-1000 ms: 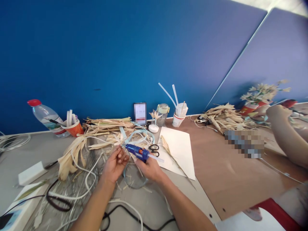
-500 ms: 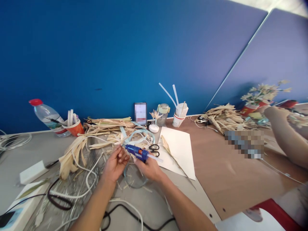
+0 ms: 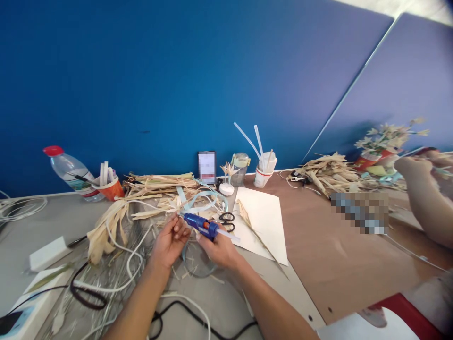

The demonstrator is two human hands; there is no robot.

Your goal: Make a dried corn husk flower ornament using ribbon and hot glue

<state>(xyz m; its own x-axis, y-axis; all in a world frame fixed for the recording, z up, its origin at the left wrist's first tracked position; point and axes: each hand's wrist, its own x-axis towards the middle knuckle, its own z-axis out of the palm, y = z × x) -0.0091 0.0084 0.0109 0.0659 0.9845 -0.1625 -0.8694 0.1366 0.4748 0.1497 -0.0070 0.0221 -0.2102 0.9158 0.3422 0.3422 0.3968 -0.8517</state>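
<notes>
My right hand (image 3: 220, 248) is wrapped round a blue glue gun (image 3: 200, 224), whose clear glue stick (image 3: 228, 234) pokes out of the back. The gun's nozzle points left, at the fingertips of my left hand (image 3: 172, 240). Those fingers are curled and pinched together at the nozzle; whatever they hold is too small to make out. Black-handled scissors (image 3: 227, 221) lie just beyond my right hand. On a white sheet of paper (image 3: 272, 222) rests a dried husk flower piece on a stem (image 3: 253, 226). A pale blue ribbon (image 3: 198, 200) loops behind the gun.
Dried corn husks (image 3: 159, 184) lie along the blue partition, near a tilted bottle (image 3: 72, 172) and an orange cup (image 3: 111, 188). Wires and white cables (image 3: 132, 259) spread at left. A phone (image 3: 207, 167) and a cup with glue sticks (image 3: 264, 175) stand behind. Another person's arm (image 3: 423, 198) is at right.
My hands and the glue gun stay almost in the same place. At right, the other person's arm has shifted slightly to the right.
</notes>
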